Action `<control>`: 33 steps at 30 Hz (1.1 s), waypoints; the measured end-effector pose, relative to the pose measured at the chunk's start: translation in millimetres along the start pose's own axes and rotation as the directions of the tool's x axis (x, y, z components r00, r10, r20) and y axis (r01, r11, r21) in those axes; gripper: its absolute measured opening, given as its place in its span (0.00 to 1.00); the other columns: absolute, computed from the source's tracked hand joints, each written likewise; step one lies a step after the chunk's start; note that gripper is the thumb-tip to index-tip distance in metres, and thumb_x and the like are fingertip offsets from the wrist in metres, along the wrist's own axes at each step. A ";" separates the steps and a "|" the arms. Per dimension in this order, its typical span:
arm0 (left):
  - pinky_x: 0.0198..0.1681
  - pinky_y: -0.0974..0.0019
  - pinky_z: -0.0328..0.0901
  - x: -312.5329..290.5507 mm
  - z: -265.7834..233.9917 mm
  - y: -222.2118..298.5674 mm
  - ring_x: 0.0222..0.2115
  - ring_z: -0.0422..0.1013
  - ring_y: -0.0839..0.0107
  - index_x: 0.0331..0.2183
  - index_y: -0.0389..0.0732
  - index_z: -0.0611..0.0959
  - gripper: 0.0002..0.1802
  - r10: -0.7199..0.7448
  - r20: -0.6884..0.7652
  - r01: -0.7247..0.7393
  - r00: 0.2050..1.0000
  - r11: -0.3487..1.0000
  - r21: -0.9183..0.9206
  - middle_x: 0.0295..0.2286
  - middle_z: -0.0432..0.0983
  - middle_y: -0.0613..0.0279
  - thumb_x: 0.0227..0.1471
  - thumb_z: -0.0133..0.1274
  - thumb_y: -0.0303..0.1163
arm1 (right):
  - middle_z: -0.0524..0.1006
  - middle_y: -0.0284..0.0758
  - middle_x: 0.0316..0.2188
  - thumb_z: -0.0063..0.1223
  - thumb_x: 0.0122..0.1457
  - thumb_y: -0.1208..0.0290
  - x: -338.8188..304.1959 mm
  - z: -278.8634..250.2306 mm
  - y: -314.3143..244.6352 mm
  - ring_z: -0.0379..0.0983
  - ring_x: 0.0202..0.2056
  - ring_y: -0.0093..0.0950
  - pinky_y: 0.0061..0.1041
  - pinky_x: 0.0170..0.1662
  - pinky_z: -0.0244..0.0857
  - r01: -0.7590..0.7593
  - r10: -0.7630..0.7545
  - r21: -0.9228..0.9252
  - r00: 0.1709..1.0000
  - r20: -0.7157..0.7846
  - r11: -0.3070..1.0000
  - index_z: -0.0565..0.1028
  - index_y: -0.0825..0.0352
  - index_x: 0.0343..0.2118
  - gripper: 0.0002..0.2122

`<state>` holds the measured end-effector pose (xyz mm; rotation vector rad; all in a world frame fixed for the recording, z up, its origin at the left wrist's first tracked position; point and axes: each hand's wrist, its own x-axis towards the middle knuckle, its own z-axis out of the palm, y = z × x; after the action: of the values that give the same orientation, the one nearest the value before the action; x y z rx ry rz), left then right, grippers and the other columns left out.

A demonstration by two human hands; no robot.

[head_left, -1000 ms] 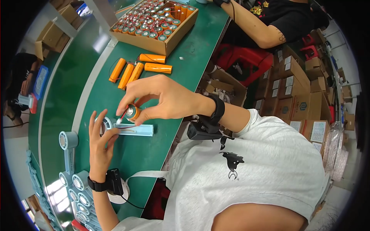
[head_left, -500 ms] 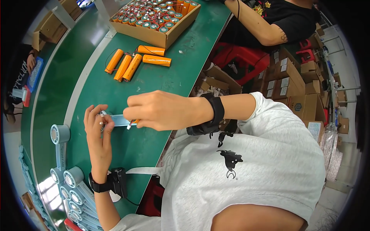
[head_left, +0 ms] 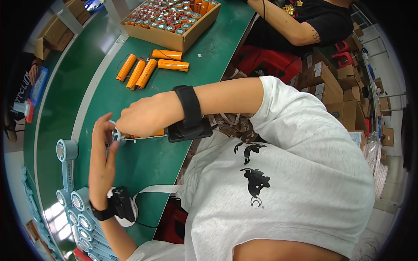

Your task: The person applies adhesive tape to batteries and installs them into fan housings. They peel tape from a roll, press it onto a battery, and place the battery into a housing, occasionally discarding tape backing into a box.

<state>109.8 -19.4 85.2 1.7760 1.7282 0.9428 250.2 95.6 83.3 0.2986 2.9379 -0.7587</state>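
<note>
My left hand (head_left: 103, 150) is curled around the round end of a light-blue handheld fan (head_left: 115, 132), thumb on the near side and fingers on the far side. My right hand (head_left: 146, 116) is closed above it, fingertips against the round end; what they pinch is hidden. Below the right hand an orange cylindrical battery (head_left: 160, 132) shows in part, in line with the fan's handle, most of which the hand covers. Beyond the hands, several loose orange batteries (head_left: 173, 65) with thin wires lie on the green table (head_left: 143, 174).
A cardboard box (head_left: 174, 42) full of wired orange batteries stands at the far side. Several light-blue fans (head_left: 67, 150) lie in a row at left. A co-worker's arm (head_left: 289, 27) is at the far right, near a red stool (head_left: 274, 61). Cartons (head_left: 324, 82) are stacked on the floor.
My right hand has moved left along the fan to its round end, with its forearm swung across the handle. My left hand has shifted slightly left, and the round end now shows between its fingers.
</note>
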 end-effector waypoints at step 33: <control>0.52 0.55 0.51 -177.2 7.3 -5.6 0.50 0.54 0.47 0.47 0.29 0.65 0.41 -0.511 -0.312 0.577 0.801 0.520 0.631 0.49 0.56 0.42 0.34 0.63 0.41 | 0.72 0.35 0.26 0.51 0.43 0.75 -17.1 -18.1 101.8 0.68 0.31 0.32 0.25 0.42 0.62 0.141 -0.533 -0.635 0.695 -0.483 0.760 0.74 0.65 0.28 0.07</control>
<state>118.3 -193.4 51.2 1.3583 2.7299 0.0426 287.6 188.9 53.6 -0.1140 3.7480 0.3329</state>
